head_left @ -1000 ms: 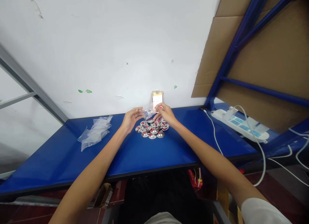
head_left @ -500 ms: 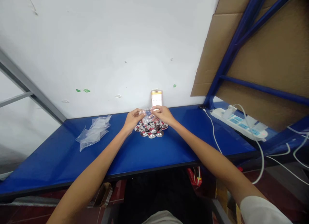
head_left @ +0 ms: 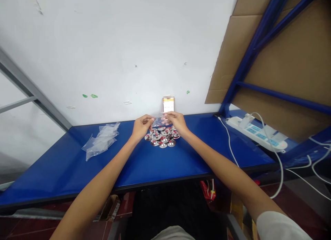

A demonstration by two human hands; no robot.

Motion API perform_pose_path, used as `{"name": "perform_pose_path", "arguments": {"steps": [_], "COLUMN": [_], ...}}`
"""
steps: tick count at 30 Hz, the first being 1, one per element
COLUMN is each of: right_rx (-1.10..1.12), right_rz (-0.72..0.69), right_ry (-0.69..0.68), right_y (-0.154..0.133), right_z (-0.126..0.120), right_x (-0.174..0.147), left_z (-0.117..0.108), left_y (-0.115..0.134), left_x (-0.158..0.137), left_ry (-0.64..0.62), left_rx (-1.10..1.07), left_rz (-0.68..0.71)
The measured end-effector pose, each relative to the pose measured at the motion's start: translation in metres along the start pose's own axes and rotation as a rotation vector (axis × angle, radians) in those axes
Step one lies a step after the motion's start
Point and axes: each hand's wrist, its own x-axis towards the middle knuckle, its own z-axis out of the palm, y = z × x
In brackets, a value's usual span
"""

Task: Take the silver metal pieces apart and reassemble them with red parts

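Between my two hands is a clear plastic bag [head_left: 158,122], stretched sideways over the pile. My left hand [head_left: 141,127] pinches its left side between thumb and fingers. On its other side my right hand [head_left: 176,121] grips the bag near the top edge. Just below and behind the hands lies a heap of shiny round metal discs with domed middles and red cords, like small finger cymbals [head_left: 164,139]. Several flat clear plastic bags [head_left: 101,143] lie overlapping on the blue table [head_left: 160,167], left of my left hand.
A phone [head_left: 169,104] with a lit screen leans upright on the white wall behind the hands. To the right sit a white power strip [head_left: 256,132] and a white cable [head_left: 228,140] running over the table edge. Blue metal framing [head_left: 240,68] backed with cardboard rises at the right.
The bag between my hands has gone from crumpled to flatter and more spread out. My hands have moved slightly, and more of the cymbals shows beneath them.
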Motion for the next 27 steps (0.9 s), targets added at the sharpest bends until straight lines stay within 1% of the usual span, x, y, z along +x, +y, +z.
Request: {"name": "perform_pose_path", "arguments": {"steps": [2, 5, 7, 13, 18, 27], "right_rx": [-0.008, -0.027, -0.044, 0.001, -0.085, -0.143], "right_rz": [0.012, -0.031, -0.043, 0.047, 0.029, -0.065], "right_ry": [0.045, 0.050, 0.036, -0.008, -0.099, -0.017], "right_y": [0.000, -0.002, -0.003, -0.008, -0.003, -0.001], "right_z": [0.000, -0.002, -0.004, -0.011, -0.014, -0.014], "right_x": [-0.001, -0.001, 0.000, 0.005, 0.007, 0.008], "left_z": [0.001, 0.002, 0.003, 0.003, 0.001, 0.002], "left_y": [0.002, 0.003, 0.003, 0.003, 0.000, -0.001], "left_x": [-0.002, -0.004, -0.005, -0.006, -0.005, -0.005], "left_ry": [-0.006, -0.014, -0.008, 0.000, 0.000, -0.001], "left_rx": [0.044, 0.090, 0.090, 0.087, 0.085, 0.089], "left_rz": [0.031, 0.057, 0.056, 0.036, 0.035, 0.028]}}
